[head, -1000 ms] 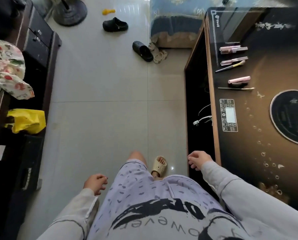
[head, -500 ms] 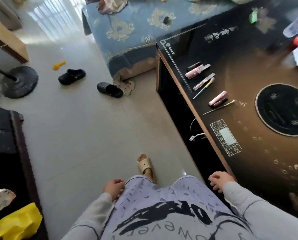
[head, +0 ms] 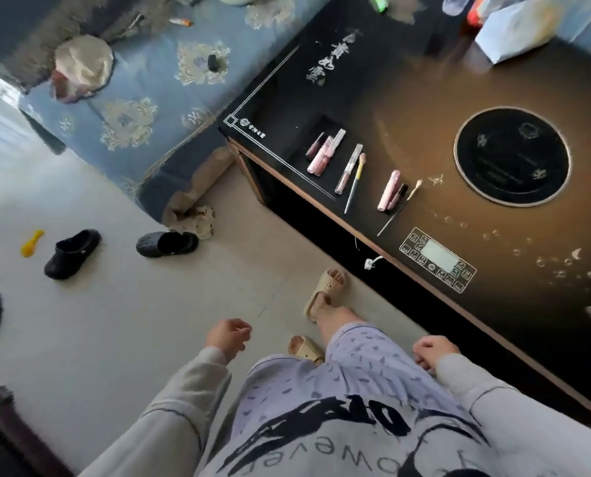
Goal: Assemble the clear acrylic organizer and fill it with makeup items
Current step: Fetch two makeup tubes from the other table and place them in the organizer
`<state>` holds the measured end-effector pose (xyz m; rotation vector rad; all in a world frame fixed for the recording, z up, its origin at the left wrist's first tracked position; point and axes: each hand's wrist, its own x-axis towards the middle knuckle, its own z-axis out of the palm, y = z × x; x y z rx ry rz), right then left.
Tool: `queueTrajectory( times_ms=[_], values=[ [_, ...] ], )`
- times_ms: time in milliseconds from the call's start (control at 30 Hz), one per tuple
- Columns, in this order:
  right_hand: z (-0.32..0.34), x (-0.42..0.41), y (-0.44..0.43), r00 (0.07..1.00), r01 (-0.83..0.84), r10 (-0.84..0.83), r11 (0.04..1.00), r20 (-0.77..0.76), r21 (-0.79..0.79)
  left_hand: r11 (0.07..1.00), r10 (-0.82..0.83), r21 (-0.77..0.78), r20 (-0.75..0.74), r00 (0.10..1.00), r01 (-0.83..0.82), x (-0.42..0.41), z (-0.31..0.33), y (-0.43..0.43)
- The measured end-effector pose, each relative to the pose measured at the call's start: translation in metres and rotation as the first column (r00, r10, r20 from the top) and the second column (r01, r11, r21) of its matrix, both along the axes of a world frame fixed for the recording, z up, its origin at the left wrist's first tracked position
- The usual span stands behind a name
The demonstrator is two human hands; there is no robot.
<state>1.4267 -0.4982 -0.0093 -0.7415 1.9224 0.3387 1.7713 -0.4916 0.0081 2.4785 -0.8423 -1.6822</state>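
**Makeup laid out on the tabletop, both hands empty**

The makeup items are all lined up on the dark tabletop (head: pixel 424 98), left of the round black disc (head: pixel 512 154) set into it. Farthest from the disc is a bunch of pink tubes (head: pixel 323 154) lying touching each other. Next toward the disc come a clear gloss tube (head: pixel 348 168) and a yellow-handled brush (head: pixel 355 182) just beside it. Nearest the disc are another pink tube (head: pixel 388 190), a dark tube (head: pixel 398 197) pressed against it, and a thin stick-like brush (head: pixel 399 208).

The left hand (head: pixel 228 339) hangs over the floor, well below and left of the disc, fingers loosely curled, holding nothing. The right hand (head: pixel 431 351) is below the disc by the tabletop's edge, also loosely curled and empty.

Two black clogs (head: pixel 72 253) sit on the floor far left of the disc.
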Motion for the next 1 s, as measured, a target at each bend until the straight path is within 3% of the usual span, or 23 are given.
queueTrajectory(
  times_ms=[200,300,467,767,1000],
  values=[
    [-0.007,0.020,-0.070,0.993,0.101,-0.099,0.994,0.064,-0.042,0.971,-0.164,0.184,0.036,0.986,0.155,0.009,-0.021,-0.030],
    [-0.004,0.032,-0.111,0.983,0.148,-0.138,0.986,0.119,-0.081,0.968,-0.152,0.210,0.046,0.987,0.139,0.016,-0.023,-0.056],
    [0.003,0.048,-0.153,0.976,0.159,-0.138,0.980,0.171,-0.118,0.977,-0.186,0.133,0.122,0.975,0.170,0.024,-0.025,-0.106],
    [0.002,0.065,-0.155,0.958,0.264,-0.256,0.963,0.126,-0.051,0.935,-0.346,0.090,0.014,0.938,0.343,0.015,-0.013,-0.218],
    [0.006,0.082,-0.193,0.937,0.342,-0.335,0.937,0.099,-0.069,0.868,-0.496,-0.010,0.019,0.868,0.496,-0.012,-0.007,-0.305]
  ],
)
